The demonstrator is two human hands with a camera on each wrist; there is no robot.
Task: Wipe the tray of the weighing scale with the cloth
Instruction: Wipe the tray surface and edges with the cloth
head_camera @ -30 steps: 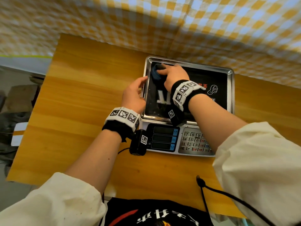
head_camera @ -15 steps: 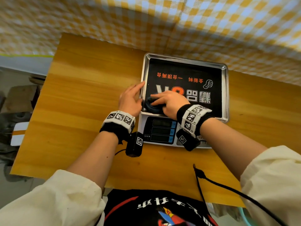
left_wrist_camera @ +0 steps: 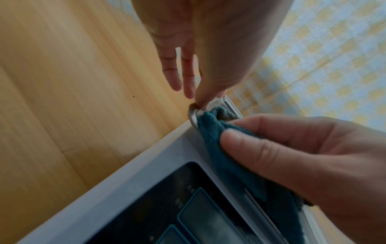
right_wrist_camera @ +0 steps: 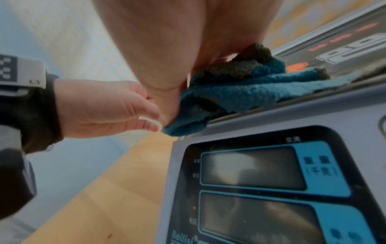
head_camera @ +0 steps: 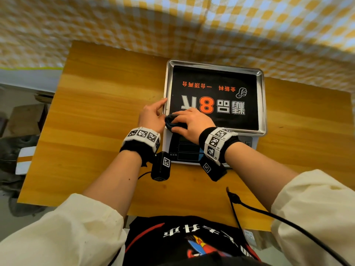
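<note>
From the head view, the right hand [head_camera: 189, 122] bunches the cloth [head_camera: 171, 120] on the tray [head_camera: 261, 104] at its 7 o'clock corner; wiping is mid-pass. The left hand [head_camera: 151, 117], fingers straight, steadies the rim on the counter [head_camera: 99, 116].

Left wrist view: thumb and fingers pinch the teal cloth over the near lip.

Right wrist view: the cloth overhangs the scale's display [right_wrist_camera: 261, 166]. Next, likely sweep toward 3 o'clock along the near rim.
</note>
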